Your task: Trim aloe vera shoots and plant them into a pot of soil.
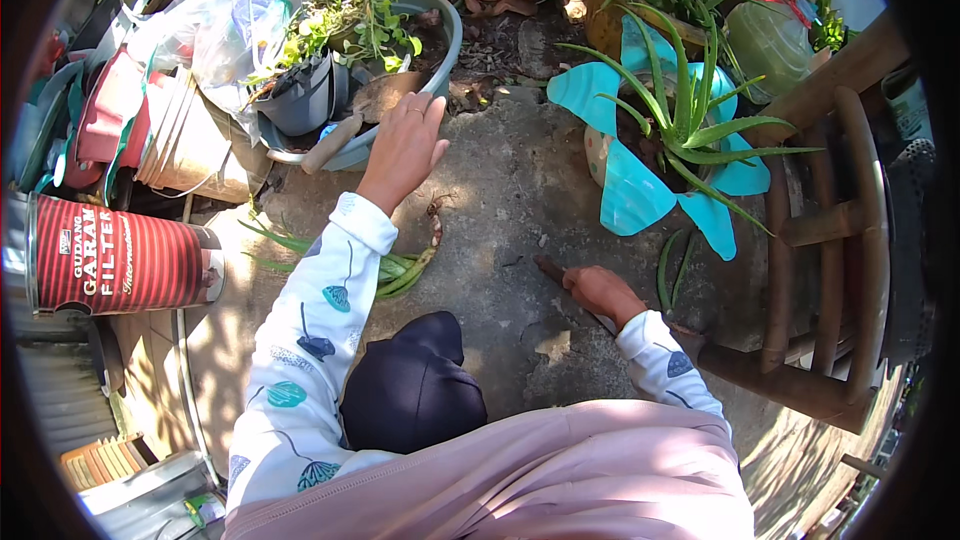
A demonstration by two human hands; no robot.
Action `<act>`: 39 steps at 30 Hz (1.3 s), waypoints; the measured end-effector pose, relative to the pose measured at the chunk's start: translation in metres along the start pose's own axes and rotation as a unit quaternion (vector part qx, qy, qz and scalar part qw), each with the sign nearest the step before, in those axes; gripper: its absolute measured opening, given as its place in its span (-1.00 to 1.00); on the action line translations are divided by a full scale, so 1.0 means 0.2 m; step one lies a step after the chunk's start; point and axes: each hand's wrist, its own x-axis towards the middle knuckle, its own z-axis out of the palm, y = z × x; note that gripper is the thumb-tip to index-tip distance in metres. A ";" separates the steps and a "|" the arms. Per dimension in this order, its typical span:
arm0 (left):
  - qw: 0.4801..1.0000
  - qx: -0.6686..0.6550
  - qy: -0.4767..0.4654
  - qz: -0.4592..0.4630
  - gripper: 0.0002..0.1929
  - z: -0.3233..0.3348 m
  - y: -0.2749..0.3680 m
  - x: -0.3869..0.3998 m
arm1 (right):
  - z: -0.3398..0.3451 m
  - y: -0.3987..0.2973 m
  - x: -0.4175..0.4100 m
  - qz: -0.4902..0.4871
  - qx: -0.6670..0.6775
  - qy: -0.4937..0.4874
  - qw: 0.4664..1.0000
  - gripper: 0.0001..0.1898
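My left hand is stretched out at the near rim of a grey-blue plastic basin, fingers extended and thumb apart; whether it touches the rim I cannot tell. Beside it, a tool with a wooden handle leans over that rim, its broad brown end inside. My right hand grips a brown handle low over the concrete; the tool's other end runs under the hand and is mostly hidden. An uprooted aloe plant lies partly behind my left forearm, roots bared. Ahead of my right hand, an aloe grows in a pot with turquoise petal-shaped flaps.
Grey pots with leafy plants sit in the basin. At left are stacked pots, a clear plastic bag and a red striped can. A wooden frame stands at right. Loose aloe leaves lie on the concrete.
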 end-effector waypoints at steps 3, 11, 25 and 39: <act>0.997 0.029 -0.023 -0.063 -0.63 0.15 -0.14 0.18 | -0.07 -0.12 -0.01 -0.040 0.016 -0.013 0.999 -0.78; 0.991 0.022 -0.052 -0.118 -0.77 0.34 -0.34 0.20 | -0.22 -0.28 0.00 -0.178 0.053 0.026 0.982 -0.76; 0.980 0.035 -0.104 -0.168 -0.78 0.29 -0.32 0.29 | -0.71 -0.43 -0.38 0.105 0.182 0.181 0.961 -0.71; 0.964 0.065 -0.153 -0.206 -0.85 0.24 -0.27 0.33 | -1.04 -0.47 -0.31 0.044 0.106 0.214 0.970 -0.74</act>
